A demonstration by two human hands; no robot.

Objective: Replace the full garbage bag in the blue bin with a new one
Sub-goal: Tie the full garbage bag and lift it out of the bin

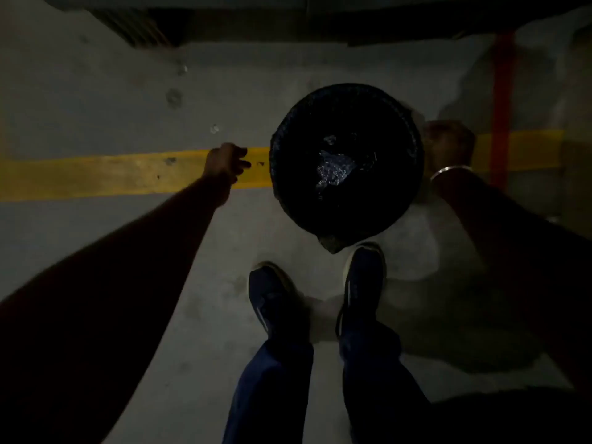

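Two hands either side of a round bin (347, 161) on concrete floor (96, 107)
Left hand (226, 163) loosely curled, grasping nothing, over yellow stripe (96, 174); right hand (448, 144) beside the rim, grip impossible to tell; crumpled shiny contents (334, 169) inside; shoes (365, 277) just below

Bin (347, 161) ahead of both shoes (363, 283), left hand (226, 163) left of it, right hand (448, 144) right

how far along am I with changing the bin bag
Done: nothing visible; a black bag lines the bin, with shiny trash inside. In hand: left hand and right hand flank the rim, neither visibly holding anything. Left: lift the bag out, fit a new one.
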